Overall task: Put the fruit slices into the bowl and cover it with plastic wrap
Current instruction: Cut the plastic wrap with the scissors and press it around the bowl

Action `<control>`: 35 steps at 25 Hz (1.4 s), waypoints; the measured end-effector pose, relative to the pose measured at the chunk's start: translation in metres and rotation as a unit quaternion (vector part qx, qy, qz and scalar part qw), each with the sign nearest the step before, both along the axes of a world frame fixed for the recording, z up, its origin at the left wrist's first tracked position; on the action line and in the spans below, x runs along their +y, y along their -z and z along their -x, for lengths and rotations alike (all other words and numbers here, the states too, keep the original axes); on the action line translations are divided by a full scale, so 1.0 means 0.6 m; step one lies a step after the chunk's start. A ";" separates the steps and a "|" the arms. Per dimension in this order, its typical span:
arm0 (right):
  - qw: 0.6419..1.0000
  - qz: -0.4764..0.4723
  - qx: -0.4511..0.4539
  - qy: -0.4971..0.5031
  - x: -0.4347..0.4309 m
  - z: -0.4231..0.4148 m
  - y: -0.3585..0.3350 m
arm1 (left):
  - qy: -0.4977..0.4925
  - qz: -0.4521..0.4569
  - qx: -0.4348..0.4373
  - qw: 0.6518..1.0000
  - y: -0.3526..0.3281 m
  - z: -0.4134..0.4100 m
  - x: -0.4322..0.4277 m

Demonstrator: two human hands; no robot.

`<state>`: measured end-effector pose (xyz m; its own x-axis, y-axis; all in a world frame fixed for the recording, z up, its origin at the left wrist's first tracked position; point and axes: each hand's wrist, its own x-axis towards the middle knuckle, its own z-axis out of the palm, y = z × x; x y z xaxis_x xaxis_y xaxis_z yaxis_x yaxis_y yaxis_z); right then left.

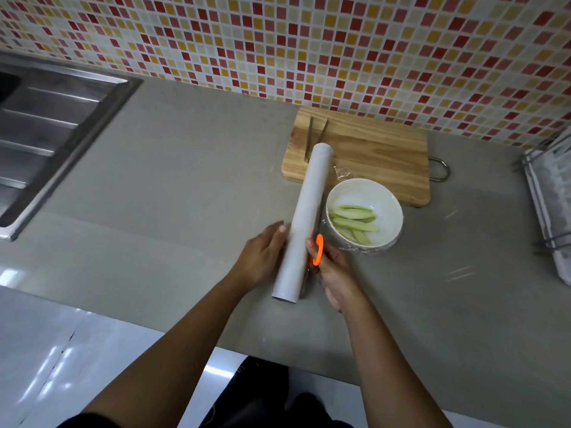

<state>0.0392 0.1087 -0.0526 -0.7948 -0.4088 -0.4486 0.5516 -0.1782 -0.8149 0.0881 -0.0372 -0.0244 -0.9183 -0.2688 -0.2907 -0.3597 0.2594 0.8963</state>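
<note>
A white bowl (364, 193) stands on the grey counter and holds several pale green fruit slices (355, 222). Clear plastic wrap (358, 249) lies over the bowl and crinkles around its base. A long white roll of plastic wrap (306, 211) lies tilted just left of the bowl. My left hand (262, 257) grips the roll near its lower end. My right hand (335, 273) holds orange-handled scissors (318, 250), whose blades run along the roll's right side, mostly hidden.
A wooden cutting board (370, 152) lies behind the bowl with metal tongs (315, 134) on it. A steel sink drainboard (52, 131) is at the far left. A dish rack (553, 199) stands at the right edge. A mosaic tile wall runs behind.
</note>
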 end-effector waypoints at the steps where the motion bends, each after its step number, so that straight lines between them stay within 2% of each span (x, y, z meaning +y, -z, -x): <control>1: 1.000 -0.007 0.001 -0.005 0.001 0.000 0.002 | -0.021 -0.014 -0.012 1.000 -0.008 0.022 0.001; 5: 0.999 -0.021 0.030 -0.030 0.009 0.000 -0.005 | 0.023 -0.042 -0.079 0.996 -0.026 0.091 0.009; 11: 0.993 -0.101 0.056 -0.015 0.015 -0.020 -0.019 | -0.018 -0.122 -0.084 0.989 -0.027 0.105 -0.002; 16: 0.995 -0.101 0.014 -0.009 0.013 -0.042 -0.015 | -0.015 -0.112 -0.095 0.989 -0.027 0.102 -0.015; 23: 0.992 -0.111 0.056 -0.037 -0.017 -0.012 -0.040 | -0.007 -0.093 -0.092 0.991 -0.022 0.087 -0.023; 27: 0.992 -0.106 0.069 -0.017 -0.023 -0.009 -0.028 | -0.008 -0.095 -0.090 0.991 -0.020 0.082 -0.029; 30: 0.993 -0.098 0.060 -0.017 -0.026 -0.005 -0.025 | -0.014 -0.088 -0.091 0.992 -0.021 0.083 -0.038; 35: 0.988 -0.146 0.048 -0.007 -0.046 0.013 -0.029 | -0.012 -0.081 -0.098 0.992 -0.021 0.081 -0.047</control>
